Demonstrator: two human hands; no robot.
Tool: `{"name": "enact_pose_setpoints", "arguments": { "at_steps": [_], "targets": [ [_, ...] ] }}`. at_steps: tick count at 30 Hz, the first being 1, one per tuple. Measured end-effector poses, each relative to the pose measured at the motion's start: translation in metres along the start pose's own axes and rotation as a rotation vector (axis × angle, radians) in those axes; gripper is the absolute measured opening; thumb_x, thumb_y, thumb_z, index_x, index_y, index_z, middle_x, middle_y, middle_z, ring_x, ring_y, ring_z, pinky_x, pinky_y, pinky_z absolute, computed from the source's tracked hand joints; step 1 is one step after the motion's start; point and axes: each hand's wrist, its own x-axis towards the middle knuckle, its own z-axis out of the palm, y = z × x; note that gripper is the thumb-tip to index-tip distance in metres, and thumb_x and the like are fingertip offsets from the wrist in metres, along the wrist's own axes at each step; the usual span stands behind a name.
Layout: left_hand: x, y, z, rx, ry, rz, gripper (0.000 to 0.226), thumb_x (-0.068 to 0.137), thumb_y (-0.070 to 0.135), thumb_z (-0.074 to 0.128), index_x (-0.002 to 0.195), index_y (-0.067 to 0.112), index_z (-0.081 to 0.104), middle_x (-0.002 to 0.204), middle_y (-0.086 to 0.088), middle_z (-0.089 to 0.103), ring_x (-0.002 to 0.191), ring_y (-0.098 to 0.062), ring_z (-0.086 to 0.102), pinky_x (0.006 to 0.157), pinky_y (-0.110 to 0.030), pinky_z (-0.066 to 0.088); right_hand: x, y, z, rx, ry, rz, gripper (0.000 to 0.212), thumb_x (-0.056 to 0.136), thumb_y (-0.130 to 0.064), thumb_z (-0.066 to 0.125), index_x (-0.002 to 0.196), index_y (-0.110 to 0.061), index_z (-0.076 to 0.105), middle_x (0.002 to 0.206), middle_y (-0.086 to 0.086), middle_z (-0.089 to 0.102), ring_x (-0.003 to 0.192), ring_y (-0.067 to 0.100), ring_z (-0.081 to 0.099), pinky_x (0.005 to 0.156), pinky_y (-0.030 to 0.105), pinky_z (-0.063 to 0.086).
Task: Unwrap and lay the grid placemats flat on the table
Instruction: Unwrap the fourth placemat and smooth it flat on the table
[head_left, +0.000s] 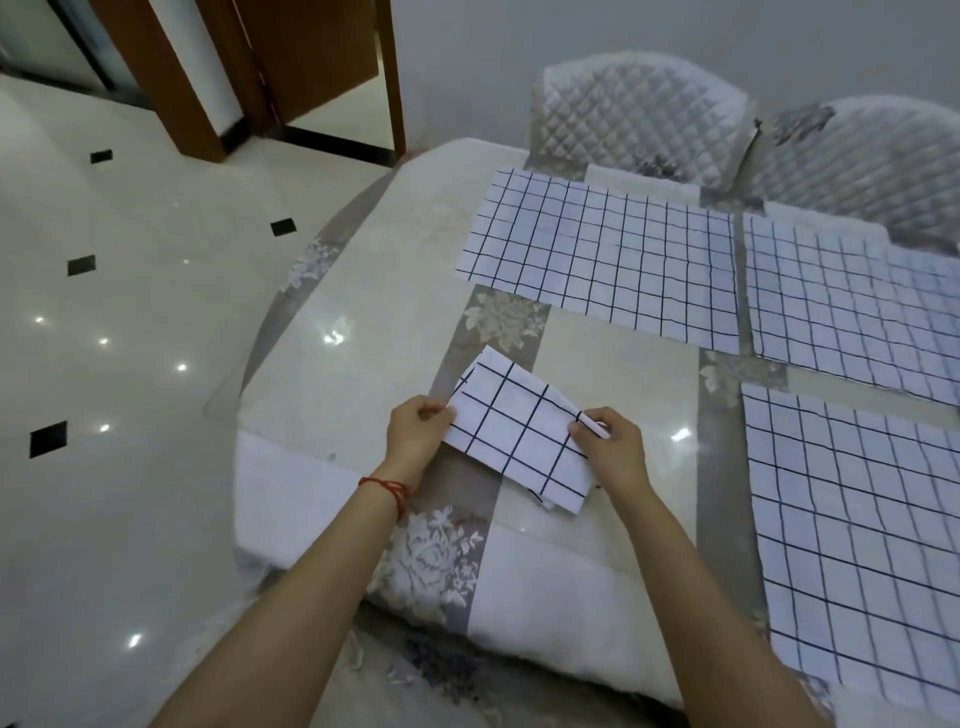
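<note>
A folded white placemat with a dark grid (514, 426) is held just above the table's near left part. My left hand (415, 436) pinches its left edge, and my right hand (613, 452) grips its right edge, thumb on top. Three unfolded grid placemats lie flat on the table: one at the far middle (602, 260), one at the far right (857, 306), one at the near right (862, 525).
The table (363, 322) has a glossy cream and grey floral cover. Two quilted chairs (639, 114) (872, 156) stand at its far side. Shiny tiled floor (130, 364) lies to the left, with a wooden door frame (322, 67) beyond.
</note>
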Motion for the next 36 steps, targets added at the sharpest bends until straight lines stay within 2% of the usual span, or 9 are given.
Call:
{"name": "enact_pose_setpoints", "arguments": {
  "at_steps": [5,12,15,17,23,27,29,32,36],
  "targets": [
    [-0.03,0.015,0.002,-0.394,-0.134,-0.131,0.002,0.082,0.002,0.064,0.081,0.0,0.063,0.077,-0.012,0.064,0.068,-0.021,0.061,0.049,-0.016,0.053,-0.03,-0.007,-0.016,0.206,0.07,0.01,0.019,0.085,-0.008,0.06,0.071,-0.021,0.059,0.079,0.004,0.06,0.078,0.02,0.055,0.076,0.034,0.044],
    [-0.062,0.041,0.009,-0.162,0.013,0.146,0.023,0.081,0.008,0.066,0.061,0.016,0.059,0.064,-0.003,0.06,0.066,-0.018,0.057,0.06,-0.023,0.053,-0.07,0.008,-0.041,0.052,-0.048,0.009,0.014,0.083,-0.01,0.063,0.074,-0.019,0.057,0.072,-0.002,0.059,0.072,0.016,0.055,0.065,0.023,0.043],
    [-0.077,0.062,0.008,0.006,-0.039,0.38,0.024,0.08,0.01,0.067,0.061,0.023,0.06,0.065,0.002,0.061,0.066,-0.014,0.058,0.07,-0.024,0.052,-0.079,0.004,-0.054,-0.151,-0.146,-0.003,0.018,0.083,-0.017,0.065,0.099,-0.018,0.057,0.091,-0.002,0.06,0.089,0.017,0.057,0.07,0.022,0.04],
    [-0.089,0.079,0.007,0.095,-0.109,0.503,0.017,0.08,0.01,0.067,0.067,0.022,0.064,0.067,0.007,0.062,0.066,-0.006,0.058,0.066,-0.01,0.048,-0.082,-0.011,-0.06,-0.189,-0.095,-0.151,0.04,0.084,-0.02,0.064,0.121,-0.018,0.05,0.112,-0.007,0.053,0.108,0.012,0.05,0.086,0.022,0.037],
    [-0.118,0.12,0.004,0.233,-0.309,0.703,0.011,0.081,0.012,0.066,0.072,0.017,0.067,0.071,0.001,0.066,0.069,-0.003,0.061,0.07,-0.015,0.049,-0.086,-0.073,-0.065,-0.309,-0.013,-0.681,0.06,0.085,-0.025,0.062,0.137,-0.032,0.035,0.15,-0.007,0.03,0.137,0.008,0.023,0.11,0.029,0.019],
    [-0.131,0.142,-0.001,0.258,-0.347,0.804,0.007,0.082,0.009,0.064,0.076,0.007,0.066,0.073,-0.004,0.066,0.071,-0.008,0.061,0.071,-0.018,0.05,-0.082,-0.089,-0.067,-0.379,-0.047,-0.683,0.016,0.085,-0.031,0.056,0.097,-0.026,0.064,0.098,-0.004,0.065,0.097,-0.007,0.049,0.107,0.044,0.031],
    [-0.134,0.152,-0.007,0.264,-0.279,0.838,0.01,0.083,0.011,0.064,0.073,0.014,0.064,0.068,0.005,0.063,0.065,0.001,0.055,0.067,-0.012,0.045,-0.086,-0.092,-0.075,-0.327,-0.106,-0.583,0.016,0.085,-0.023,0.058,0.069,-0.02,0.059,0.066,-0.004,0.055,0.072,-0.001,0.048,0.089,0.037,0.038],
    [-0.131,0.167,-0.019,0.217,-0.105,0.851,0.018,0.084,0.015,0.063,0.067,0.021,0.06,0.064,0.007,0.059,0.06,0.0,0.052,0.063,-0.014,0.042,-0.087,-0.078,-0.092,-0.236,-0.172,-0.448,0.022,0.083,-0.02,0.061,0.071,-0.001,0.059,0.064,0.005,0.053,0.066,0.017,0.048,0.062,0.03,0.034],
    [-0.124,0.18,-0.034,0.066,0.039,0.753,0.012,0.085,0.016,0.061,0.073,0.017,0.064,0.072,0.0,0.063,0.071,-0.012,0.057,0.072,-0.027,0.047,-0.084,-0.059,-0.11,-0.102,-0.232,-0.323,0.017,0.077,-0.015,0.069,0.061,-0.011,0.067,0.061,-0.001,0.064,0.063,0.015,0.056,0.064,0.027,0.04]
  ]
}}
